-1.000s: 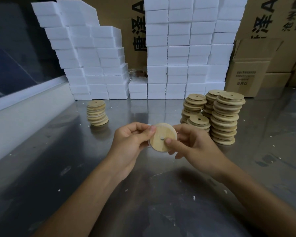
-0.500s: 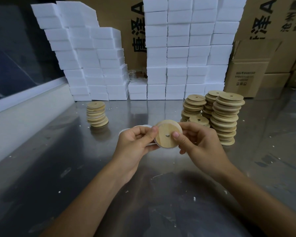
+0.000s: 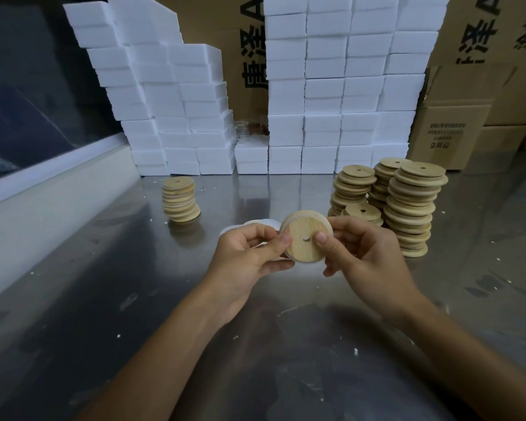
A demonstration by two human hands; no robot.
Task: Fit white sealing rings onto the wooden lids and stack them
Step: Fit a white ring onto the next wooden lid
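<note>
A round wooden lid (image 3: 305,238) with a small centre hole is held upright above the metal table (image 3: 134,299), its flat face towards me. My left hand (image 3: 249,253) pinches its left edge with thumb and fingers. My right hand (image 3: 362,253) grips the right edge, thumb on the face near the hole. A white sealing ring (image 3: 286,257) shows along the lid's lower left rim. More white rings (image 3: 263,223) lie on the table behind my left hand, partly hidden.
A short stack of lids (image 3: 180,199) stands at the left. Several taller stacks of lids (image 3: 407,208) stand at the right, close behind my right hand. White foam blocks (image 3: 331,86) and cardboard boxes (image 3: 456,123) line the back.
Both hands have lifted the lid slightly and turned it. White rings on the table behind my left hand have come into sight.
</note>
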